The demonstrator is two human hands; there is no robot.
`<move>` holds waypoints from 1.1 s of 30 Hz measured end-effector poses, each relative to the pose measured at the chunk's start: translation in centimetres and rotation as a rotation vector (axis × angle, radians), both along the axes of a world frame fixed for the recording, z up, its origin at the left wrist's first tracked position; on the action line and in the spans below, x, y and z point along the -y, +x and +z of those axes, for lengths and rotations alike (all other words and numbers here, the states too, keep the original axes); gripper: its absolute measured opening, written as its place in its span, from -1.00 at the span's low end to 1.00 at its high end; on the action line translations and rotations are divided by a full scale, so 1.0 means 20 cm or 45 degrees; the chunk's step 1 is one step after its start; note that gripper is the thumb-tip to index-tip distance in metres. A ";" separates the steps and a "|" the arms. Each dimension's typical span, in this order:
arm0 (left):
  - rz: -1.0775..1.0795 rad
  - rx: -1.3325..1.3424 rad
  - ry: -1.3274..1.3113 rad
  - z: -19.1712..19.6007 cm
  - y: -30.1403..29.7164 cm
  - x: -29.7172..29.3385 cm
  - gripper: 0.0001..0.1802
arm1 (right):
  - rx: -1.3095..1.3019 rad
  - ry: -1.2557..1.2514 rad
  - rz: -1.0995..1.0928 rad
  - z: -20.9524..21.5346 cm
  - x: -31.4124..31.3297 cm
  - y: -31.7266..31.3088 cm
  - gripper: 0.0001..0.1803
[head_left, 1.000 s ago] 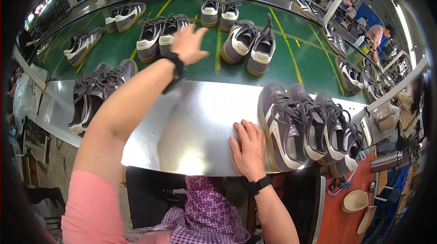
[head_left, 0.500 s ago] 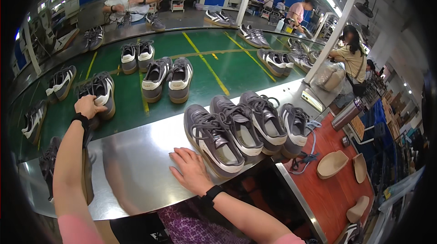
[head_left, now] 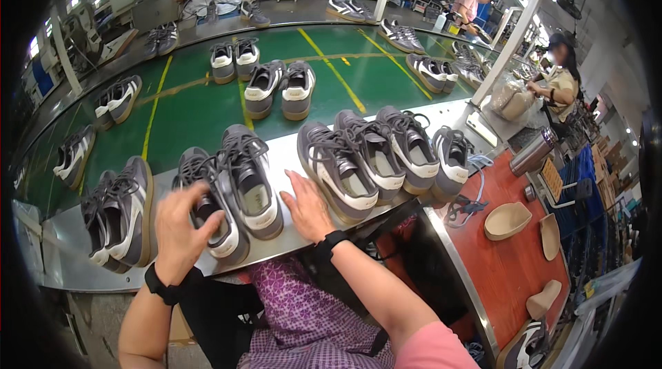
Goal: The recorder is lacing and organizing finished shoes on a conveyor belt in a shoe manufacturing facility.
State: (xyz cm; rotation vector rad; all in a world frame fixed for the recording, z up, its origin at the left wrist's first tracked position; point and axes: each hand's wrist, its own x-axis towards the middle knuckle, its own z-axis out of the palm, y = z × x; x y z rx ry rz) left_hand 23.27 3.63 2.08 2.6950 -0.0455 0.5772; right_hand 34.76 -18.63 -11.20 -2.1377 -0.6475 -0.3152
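A pair of dark grey sneakers with white stripes stands on the metal ledge in front of me: a left one (head_left: pixel 231 248) and a right one (head_left: pixel 247 162). My left hand (head_left: pixel 181 228) is at the left shoe's near side, thumb and fingers apart around its opening, partly covering it; whether it touches is unclear. My right hand (head_left: pixel 308 209) rests beside the pair, fingers stretched out, with no shoe in it. To its right, several matching sneakers (head_left: pixel 338 166) line up with their heels toward me. Left of my left hand stands another pair of sneakers (head_left: pixel 131 214).
Beyond the ledge (head_left: pixel 284 155), a green belt (head_left: pixel 207 107) with yellow lines carries more sneaker pairs. A red-brown table (head_left: pixel 476 259) at the right holds beige shoe forms (head_left: pixel 507 221), grey laces and a steel flask (head_left: pixel 533 150). Co-workers sit or stand around the belt.
My left hand has come back from the belt, and the pair it was on now stands on the ledge. Its fingers have spread. The view has shifted slightly; my right hand stays beside the row.
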 end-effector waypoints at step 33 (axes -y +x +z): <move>-0.136 -0.496 -0.539 -0.42 -1.22 0.41 -0.04 | -0.788 -0.181 0.577 0.28 0.18 -1.30 -0.23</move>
